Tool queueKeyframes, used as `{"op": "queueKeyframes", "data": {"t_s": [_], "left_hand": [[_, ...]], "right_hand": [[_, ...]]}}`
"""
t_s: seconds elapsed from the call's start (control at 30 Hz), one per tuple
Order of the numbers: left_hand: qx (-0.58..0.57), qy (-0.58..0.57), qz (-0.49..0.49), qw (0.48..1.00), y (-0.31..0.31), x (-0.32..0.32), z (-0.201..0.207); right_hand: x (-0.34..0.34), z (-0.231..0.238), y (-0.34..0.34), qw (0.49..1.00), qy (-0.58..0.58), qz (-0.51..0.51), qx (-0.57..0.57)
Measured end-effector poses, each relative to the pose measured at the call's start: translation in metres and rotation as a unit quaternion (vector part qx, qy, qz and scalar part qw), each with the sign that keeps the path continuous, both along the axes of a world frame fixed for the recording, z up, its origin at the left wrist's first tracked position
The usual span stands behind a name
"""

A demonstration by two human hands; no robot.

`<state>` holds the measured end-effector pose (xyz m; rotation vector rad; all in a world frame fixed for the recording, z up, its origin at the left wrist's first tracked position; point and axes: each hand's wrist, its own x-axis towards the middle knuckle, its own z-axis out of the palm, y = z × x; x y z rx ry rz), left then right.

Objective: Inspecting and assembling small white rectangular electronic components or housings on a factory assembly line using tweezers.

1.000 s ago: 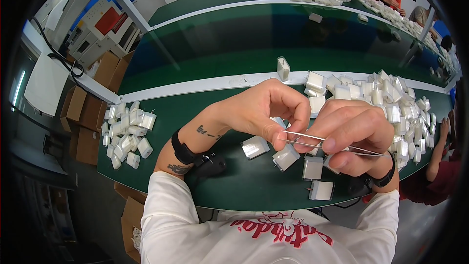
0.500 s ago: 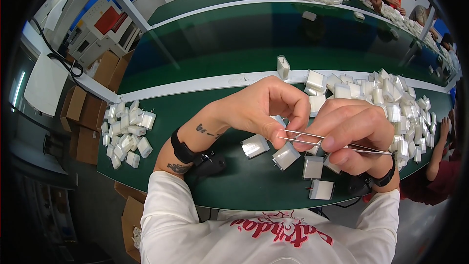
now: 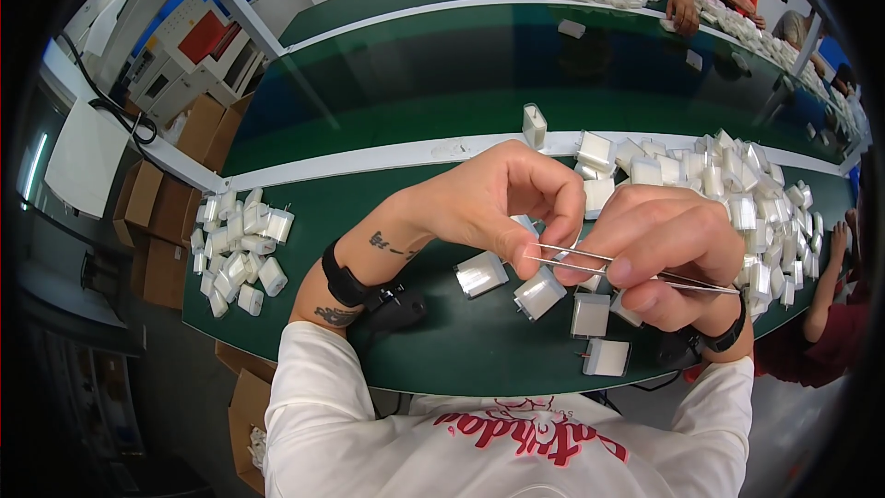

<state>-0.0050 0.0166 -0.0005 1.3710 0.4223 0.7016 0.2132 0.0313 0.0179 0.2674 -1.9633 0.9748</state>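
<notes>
My right hand (image 3: 678,244) grips a pair of metal tweezers (image 3: 636,274) between thumb and fingers. Their tips reach across to the thumb of my left hand (image 3: 502,203). The left fingers are curled in a pinch; a pale edge shows among them, but I cannot make out what they hold. Below both hands, several white blocks in clear cases lie loose on the green table, among them one block (image 3: 481,274) near my left thumb and another block (image 3: 607,358) by the front edge. Thin pins stick out of some.
Close to my right forearm rises a large heap of white blocks (image 3: 728,175); a smaller pile (image 3: 235,249) lies left. One block (image 3: 535,126) stands upright on the white rail (image 3: 406,155). Beyond it runs a green belt (image 3: 387,83) with scattered blocks. A co-worker's hand (image 3: 682,11) reaches over its far side.
My hands and the tweezers have hardly moved. Blocks on the belt have shifted slightly left, and another shows there. The co-worker's hand has moved left and down to a block.
</notes>
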Motion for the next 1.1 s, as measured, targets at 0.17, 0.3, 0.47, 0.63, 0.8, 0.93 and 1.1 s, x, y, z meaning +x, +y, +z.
{"op": "queueKeyframes", "data": {"t_s": [0.17, 0.3, 0.47, 0.63, 0.8, 0.93, 1.1], "left_hand": [[0.009, -0.002, -0.001, 1.000, 0.0007, 0.0004, -0.0012], [0.015, -0.004, 0.000, 1.000, 0.0008, 0.0009, -0.0010], [0.009, -0.003, -0.001, 1.000, 0.0000, -0.0002, -0.0004], [0.007, -0.002, -0.004, 1.000, 0.0008, 0.0009, -0.0003], [0.004, -0.001, -0.004, 1.000, 0.0003, 0.0010, -0.0005], [0.004, 0.002, 0.002, 1.000, 0.0005, 0.0006, 0.0000], [0.008, 0.002, 0.001, 1.000, 0.0009, 0.0007, 0.0006]], "right_hand": [[-0.0004, -0.0011, -0.0004, 1.000, 0.003, -0.001, -0.002], [0.0012, 0.0001, -0.0005, 1.000, -0.005, -0.003, -0.002], [0.0007, 0.0003, -0.0001, 1.000, -0.004, -0.011, 0.005], [0.0020, 0.0004, -0.0004, 1.000, -0.009, -0.007, -0.001], [0.0010, 0.0000, 0.0009, 1.000, -0.001, -0.004, 0.016], [0.0014, -0.0001, 0.0008, 1.000, -0.005, -0.013, 0.016], [0.0011, -0.0013, 0.0007, 1.000, 0.003, -0.019, 0.019]]}}
